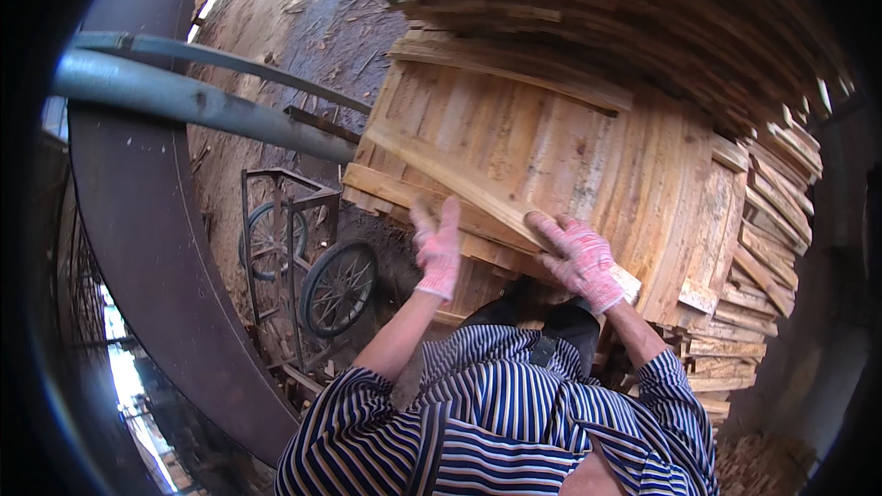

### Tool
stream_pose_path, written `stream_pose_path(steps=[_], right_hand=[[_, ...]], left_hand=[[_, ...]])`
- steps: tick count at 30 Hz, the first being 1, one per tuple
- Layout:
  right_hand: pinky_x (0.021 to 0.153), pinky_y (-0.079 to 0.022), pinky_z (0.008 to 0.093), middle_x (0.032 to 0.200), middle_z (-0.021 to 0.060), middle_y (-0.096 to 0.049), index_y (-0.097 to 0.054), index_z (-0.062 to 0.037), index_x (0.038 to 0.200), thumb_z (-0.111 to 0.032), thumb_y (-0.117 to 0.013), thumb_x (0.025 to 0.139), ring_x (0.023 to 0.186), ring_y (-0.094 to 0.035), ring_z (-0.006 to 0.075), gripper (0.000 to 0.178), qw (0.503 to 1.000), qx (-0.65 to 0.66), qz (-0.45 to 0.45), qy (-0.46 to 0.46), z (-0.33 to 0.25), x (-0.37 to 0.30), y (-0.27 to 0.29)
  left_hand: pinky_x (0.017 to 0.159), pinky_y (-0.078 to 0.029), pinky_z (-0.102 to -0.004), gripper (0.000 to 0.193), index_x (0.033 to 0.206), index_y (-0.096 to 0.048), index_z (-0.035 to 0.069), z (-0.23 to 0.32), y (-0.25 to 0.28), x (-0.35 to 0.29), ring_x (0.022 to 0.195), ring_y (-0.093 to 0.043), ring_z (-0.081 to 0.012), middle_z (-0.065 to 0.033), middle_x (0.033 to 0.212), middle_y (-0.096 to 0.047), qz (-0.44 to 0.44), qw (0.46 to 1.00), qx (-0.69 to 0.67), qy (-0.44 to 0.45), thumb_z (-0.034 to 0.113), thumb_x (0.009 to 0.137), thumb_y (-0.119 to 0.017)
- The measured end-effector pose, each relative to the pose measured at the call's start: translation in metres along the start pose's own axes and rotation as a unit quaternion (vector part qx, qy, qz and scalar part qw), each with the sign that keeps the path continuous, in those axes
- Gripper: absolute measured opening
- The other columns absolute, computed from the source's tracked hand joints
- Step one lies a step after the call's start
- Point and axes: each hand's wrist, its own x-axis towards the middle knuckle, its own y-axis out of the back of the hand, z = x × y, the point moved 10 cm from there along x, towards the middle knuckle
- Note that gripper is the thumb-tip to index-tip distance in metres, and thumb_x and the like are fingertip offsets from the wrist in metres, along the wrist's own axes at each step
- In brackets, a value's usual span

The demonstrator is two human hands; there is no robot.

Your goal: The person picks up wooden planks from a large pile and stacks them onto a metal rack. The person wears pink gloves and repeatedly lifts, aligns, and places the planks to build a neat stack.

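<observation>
Both my hands wear red-and-white knitted gloves over a stack of pale wooden boards. My right hand closes on the near end of a narrow wooden slat, which lies slantwise over the stack toward the far left. My left hand is at the stack's near left edge, beside another slat along that edge. Its thumb stands apart from its slightly blurred fingers, and it seems to hold nothing. Beneath are boards laid side by side as a layer.
A crosswise slat lies at the layer's far side. Behind rises a tall pile of boards; more board ends jut out at right. At left are a metal pipe, a dark curved beam and a two-wheeled cart.
</observation>
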Motion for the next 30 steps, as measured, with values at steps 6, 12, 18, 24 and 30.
stream_pose_path(steps=[6,12,18,24,30], right_hand=[[0.089,-0.047,0.0478,0.123,0.0132,-0.057,-0.052,-0.0273,0.141,-0.030,-0.075,0.079,0.110,-0.058,0.0334,0.066,0.990,-0.088,0.027,0.102,-0.054,0.060,-0.079],[0.088,-0.049,0.0469,0.121,0.0143,-0.059,-0.052,-0.0290,0.141,-0.014,-0.071,0.078,0.108,-0.060,0.0345,0.067,0.991,-0.113,-0.003,0.078,-0.071,0.072,-0.097],[0.070,-0.050,0.0462,0.092,0.0157,-0.060,-0.060,-0.0226,0.130,-0.012,-0.063,0.081,0.083,-0.061,0.0371,0.050,0.986,-0.073,0.089,0.121,-0.050,0.085,-0.055],[0.069,-0.048,0.0508,0.090,0.0153,-0.061,-0.066,-0.0251,0.114,-0.030,-0.055,0.095,0.083,-0.061,0.0374,0.022,0.976,-0.063,0.181,0.100,-0.017,0.104,-0.077],[0.105,-0.035,0.0641,0.129,0.0229,-0.055,-0.056,-0.0208,0.128,-0.022,-0.058,0.089,0.120,-0.054,0.0417,0.039,0.938,-0.138,0.306,0.088,-0.039,0.062,-0.089]], left_hand=[[0.121,-0.019,-0.0532,0.111,0.157,-0.021,0.006,0.073,0.037,0.015,0.150,-0.022,-0.0410,-0.0245,0.159,-0.027,-0.057,0.695,0.695,-0.175,0.051,0.075,-0.081],[0.118,-0.024,-0.0518,0.085,0.151,-0.037,0.020,0.069,0.014,0.094,0.144,-0.038,-0.0275,-0.0073,0.152,-0.045,-0.268,0.396,0.837,-0.265,0.038,0.078,-0.078],[0.107,-0.040,-0.0455,0.064,0.132,-0.055,0.014,0.093,-0.016,0.111,0.116,-0.058,-0.0327,-0.0118,0.122,-0.063,-0.359,0.499,0.701,-0.362,0.029,0.074,-0.079],[0.113,-0.037,-0.0465,0.089,0.145,-0.045,0.011,0.055,-0.004,0.135,0.134,-0.044,-0.0388,-0.0200,0.144,-0.049,-0.336,0.472,0.781,-0.234,0.027,0.065,-0.079],[0.110,-0.039,-0.0491,0.073,0.147,-0.048,0.014,0.076,-0.021,0.075,0.130,-0.053,-0.0323,-0.0191,0.143,-0.053,-0.323,0.351,0.850,-0.223,0.050,0.087,-0.065]])
